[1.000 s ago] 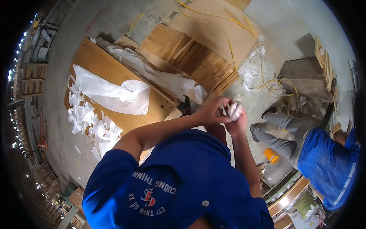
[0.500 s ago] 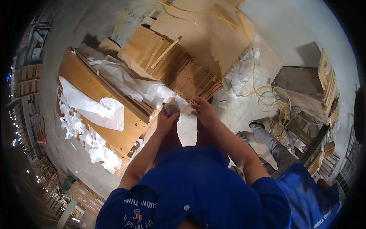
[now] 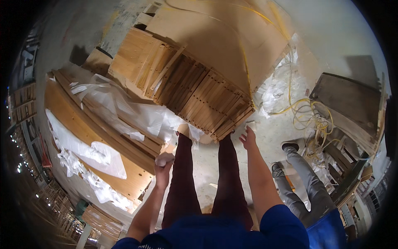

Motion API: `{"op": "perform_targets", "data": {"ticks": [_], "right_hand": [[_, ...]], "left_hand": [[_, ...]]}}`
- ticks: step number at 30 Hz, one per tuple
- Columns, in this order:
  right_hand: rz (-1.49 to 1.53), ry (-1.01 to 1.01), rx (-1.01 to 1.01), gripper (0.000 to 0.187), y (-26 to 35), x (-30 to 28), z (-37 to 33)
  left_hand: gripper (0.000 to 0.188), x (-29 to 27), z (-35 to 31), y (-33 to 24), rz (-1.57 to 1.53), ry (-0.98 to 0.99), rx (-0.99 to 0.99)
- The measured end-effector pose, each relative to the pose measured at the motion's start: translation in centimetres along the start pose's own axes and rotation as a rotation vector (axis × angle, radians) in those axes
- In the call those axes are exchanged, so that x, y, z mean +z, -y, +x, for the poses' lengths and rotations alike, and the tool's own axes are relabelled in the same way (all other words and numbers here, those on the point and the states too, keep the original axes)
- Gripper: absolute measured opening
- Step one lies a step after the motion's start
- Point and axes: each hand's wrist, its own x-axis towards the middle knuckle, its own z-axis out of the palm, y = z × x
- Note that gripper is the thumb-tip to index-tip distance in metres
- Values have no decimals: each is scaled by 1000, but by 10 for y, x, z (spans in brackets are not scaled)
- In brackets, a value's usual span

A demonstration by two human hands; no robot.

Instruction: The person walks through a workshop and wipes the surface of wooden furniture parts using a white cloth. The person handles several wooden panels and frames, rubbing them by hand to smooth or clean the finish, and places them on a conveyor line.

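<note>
My left hand [image 3: 162, 174] is closed round a small grey-brown pad [image 3: 165, 159], beside the near end of the stacked long boards on the left; its exact kind is not clear. My right hand [image 3: 248, 140] is held out with fingers apart and nothing in it, just off the near right corner of a row of wooden slats [image 3: 207, 97]. The slats stand packed side by side in front of my feet, with a loose wooden strip [image 3: 170, 66] lying across their left part.
White foam sheeting [image 3: 124, 110] drapes over the long boards [image 3: 134, 182] at left. Behind the slats lies a large brown sheet [image 3: 199, 37]. A yellow hose [image 3: 304, 112] coils at right by a dark box-like block [image 3: 346, 93]. A person in grey trousers [image 3: 304, 180] is close on my right.
My hands have moved apart: the left draws back and left with the pad, the right moves out to the right. My view has tilted, showing more of my legs.
</note>
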Motion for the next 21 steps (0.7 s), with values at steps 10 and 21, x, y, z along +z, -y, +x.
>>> {"op": "perform_targets", "data": {"ticks": [10,21], "right_hand": [[-93,-98,-346,56,-17,64,92],[-110,-37,-296,58,-36,60,79]], "left_hand": [[28,26,13,61,-156,5,-339],[20,-107,31,91,-156,-819,-122]]}}
